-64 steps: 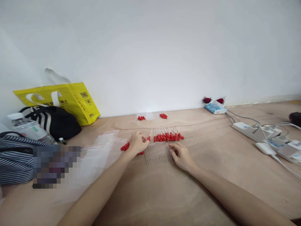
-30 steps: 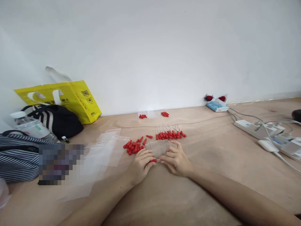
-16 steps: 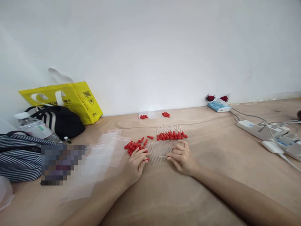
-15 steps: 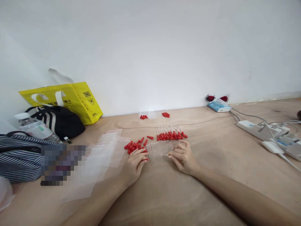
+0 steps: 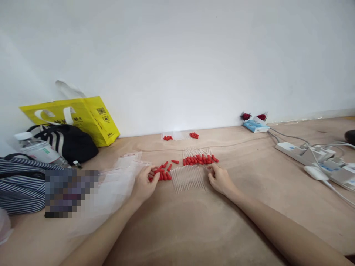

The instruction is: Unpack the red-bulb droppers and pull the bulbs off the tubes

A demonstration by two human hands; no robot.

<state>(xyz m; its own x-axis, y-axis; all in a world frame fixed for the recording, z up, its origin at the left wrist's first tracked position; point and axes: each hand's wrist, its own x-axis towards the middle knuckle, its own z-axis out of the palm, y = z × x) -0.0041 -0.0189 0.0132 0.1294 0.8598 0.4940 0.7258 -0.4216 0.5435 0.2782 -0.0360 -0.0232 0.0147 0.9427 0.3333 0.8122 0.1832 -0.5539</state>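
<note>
My left hand (image 5: 144, 183) rests on the wooden table (image 5: 194, 229) with its fingertips pinched on a red cap at the edge of a loose pile of red caps (image 5: 163, 173). My right hand (image 5: 219, 179) pinches a thin clear tube at the right end of a row of clear tubes (image 5: 187, 178) lying side by side between my hands. Just beyond them lies a row of tubes fitted with red caps (image 5: 199, 159). Clear zip bags (image 5: 122, 177) lie left of my left hand.
Two small bags holding red caps (image 5: 180, 136) lie by the wall. A yellow bag (image 5: 83, 116), a black striped bag (image 5: 66, 142), a water bottle (image 5: 36, 151) and a striped bag (image 5: 19, 184) crowd the left. Power strips with cables (image 5: 313, 157) sit at the right.
Both hands have moved apart and away from me: the left from the tube row's near edge to the red cap pile, the right to the far right end of the tube row.
</note>
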